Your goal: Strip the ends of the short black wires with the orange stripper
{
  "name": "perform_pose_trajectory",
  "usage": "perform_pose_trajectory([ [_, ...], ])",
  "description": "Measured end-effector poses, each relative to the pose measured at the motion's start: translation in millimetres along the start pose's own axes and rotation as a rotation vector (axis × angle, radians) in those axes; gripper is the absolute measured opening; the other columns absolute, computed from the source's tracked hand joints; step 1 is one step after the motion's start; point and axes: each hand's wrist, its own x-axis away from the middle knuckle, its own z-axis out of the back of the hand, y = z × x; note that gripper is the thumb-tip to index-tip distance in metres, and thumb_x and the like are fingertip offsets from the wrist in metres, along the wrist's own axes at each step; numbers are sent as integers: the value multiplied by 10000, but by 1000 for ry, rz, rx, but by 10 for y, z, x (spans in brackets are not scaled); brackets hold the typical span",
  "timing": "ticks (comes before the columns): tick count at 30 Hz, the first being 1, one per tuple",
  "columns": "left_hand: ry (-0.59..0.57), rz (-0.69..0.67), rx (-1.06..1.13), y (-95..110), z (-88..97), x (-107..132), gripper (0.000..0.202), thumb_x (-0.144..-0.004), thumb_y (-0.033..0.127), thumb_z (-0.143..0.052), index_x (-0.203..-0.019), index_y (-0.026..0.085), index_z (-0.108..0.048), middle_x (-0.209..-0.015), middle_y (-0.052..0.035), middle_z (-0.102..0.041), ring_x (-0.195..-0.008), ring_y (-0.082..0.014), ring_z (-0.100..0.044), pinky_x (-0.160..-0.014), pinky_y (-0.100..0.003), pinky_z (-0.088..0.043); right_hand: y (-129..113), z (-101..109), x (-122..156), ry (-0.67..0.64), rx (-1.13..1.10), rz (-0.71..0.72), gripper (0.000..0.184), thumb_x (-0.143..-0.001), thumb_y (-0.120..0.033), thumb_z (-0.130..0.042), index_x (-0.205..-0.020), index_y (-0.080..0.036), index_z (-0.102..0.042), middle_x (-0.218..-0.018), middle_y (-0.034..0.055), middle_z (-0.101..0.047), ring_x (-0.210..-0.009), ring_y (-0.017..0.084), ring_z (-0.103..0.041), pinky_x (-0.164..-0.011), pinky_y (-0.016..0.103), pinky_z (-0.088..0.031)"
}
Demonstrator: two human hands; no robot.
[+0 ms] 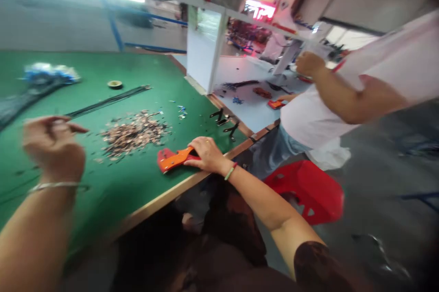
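My right hand (207,155) is wrapped round the handles of an orange and red wire stripper (171,160), which lies at the front edge of the green table. Above the table's left part is my left hand (55,148), slightly blurred. Its fingers are curled together, and whatever they may hold is too unclear to make out. Between my hands spreads a pile of small copper-coloured pieces (135,133). Behind the left hand lies a bundle of thin black wires (109,101).
A roll of tape (115,84) and a blurred bundle with blue and white ends (50,75) lie farther back. Black brackets (224,120) line the right edge. A white divider (204,50) separates a neighbouring table, where a person in a white top (318,114) stands beside a red stool (308,191).
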Motion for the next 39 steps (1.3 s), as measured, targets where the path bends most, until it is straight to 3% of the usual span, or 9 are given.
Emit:
perform_pose_trajectory([
  [4,-88,-24,-267,-241,250,-108,128,-868,192,-475,-825,119,-570,-643,49,-605,-629,-86,-541,-688,-215,-417,69,10,18,99,11,-79,604,-869,-631,-582,-1196,-124,-607,-1191,175,-621,-1169,301,-519,-1037,431,-331],
  [10,-173,172,-427,-555,901,163,106,-773,143,-550,-789,127,-653,-548,56,-594,-598,-97,-533,-597,-178,-396,-23,79,86,194,67,-221,579,-936,-553,-523,-1295,-103,-583,-1316,198,-584,-1282,336,-463,-1104,481,-274],
  [16,88,453,-109,-686,1390,356,75,-771,135,-526,-729,127,-588,-512,52,-564,-532,-93,-501,-560,-210,-443,-1120,37,209,-62,-129,414,791,-934,-646,-450,-1528,-142,-310,-1578,128,-358,-1485,238,-282,-1220,415,-178],
  [20,254,540,57,-783,1474,417,85,-755,123,-427,-696,170,-466,-509,60,-520,-512,-103,-531,-599,-259,-492,-1621,-214,14,-258,-191,644,782,-954,-644,-410,-1518,-112,-319,-1583,106,-353,-1490,199,-281,-1234,362,-150],
  [24,276,563,165,-869,1477,446,97,-729,116,-421,-729,147,-513,-586,30,-566,-572,-115,-592,-676,-281,-514,-1387,-398,-481,-350,-142,625,743,-979,-626,-359,-1534,-137,-301,-1599,98,-315,-1505,211,-241,-1239,402,-131],
  [27,278,570,200,-904,1460,458,105,-741,111,-450,-748,127,-554,-608,16,-594,-583,-114,-606,-727,-295,-526,-1217,-427,-815,-313,-34,452,760,-964,-630,-386,-1529,-126,-316,-1609,131,-273,-1509,263,-224,-1236,450,-141],
  [31,346,583,218,-928,1440,450,112,-761,108,-449,-779,126,-558,-580,27,-586,-555,-110,-604,-699,-284,-528,-1594,-526,-1032,-214,15,588,836,-942,-658,-404,-1545,-98,-257,-1633,120,-205,-1532,247,-122,-1252,441,-91],
  [35,403,589,224,-936,1453,436,100,-749,117,-451,-781,131,-545,-570,33,-584,-547,-112,-603,-667,-277,-527,-2022,-785,-1193,-284,-18,676,823,-944,-685,-352,-1527,-107,-306,-1622,95,-256,-1521,235,-181,-1247,454,-123],
  [39,450,579,227,-942,1465,432,95,-734,133,-451,-787,139,-530,-564,34,-581,-543,-120,-600,-641,-279,-524,-1800,-888,-1381,-305,-55,538,827,-943,-696,-328,-1528,-112,-314,-1615,119,-267,-1513,264,-210,-1240,481,-132],
])
